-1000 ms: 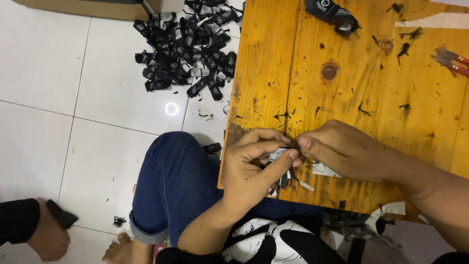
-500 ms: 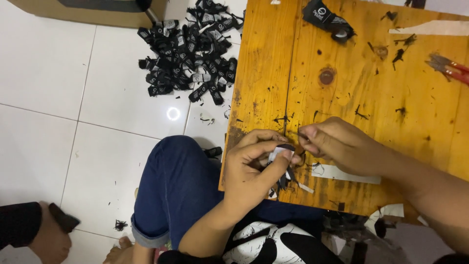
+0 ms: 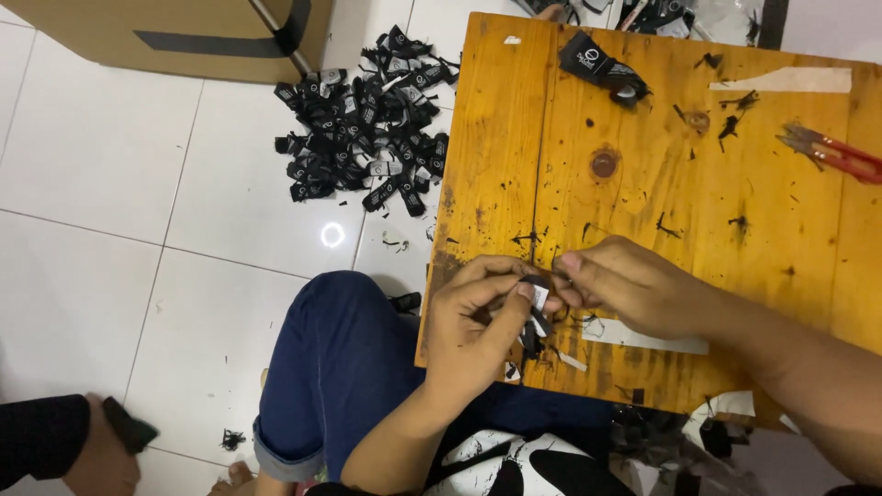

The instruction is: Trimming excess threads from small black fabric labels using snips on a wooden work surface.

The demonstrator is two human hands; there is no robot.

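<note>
1. Scuffed orange wooden table point(image 3: 643, 184) is carrying a folded black label point(image 3: 602, 69), red snips point(image 3: 831, 152), white paper strips point(image 3: 781, 81) and black thread scraps point(image 3: 666, 225).
2. White tile floor point(image 3: 110, 239) is holding a big pile of black labels point(image 3: 363, 115).

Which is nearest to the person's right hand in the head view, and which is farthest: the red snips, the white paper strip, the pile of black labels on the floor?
From the right hand:
1. White paper strip, on the table just below the hand.
2. Red snips, at the table's upper right edge.
3. Pile of black labels, on the floor tiles left of the table.
</note>
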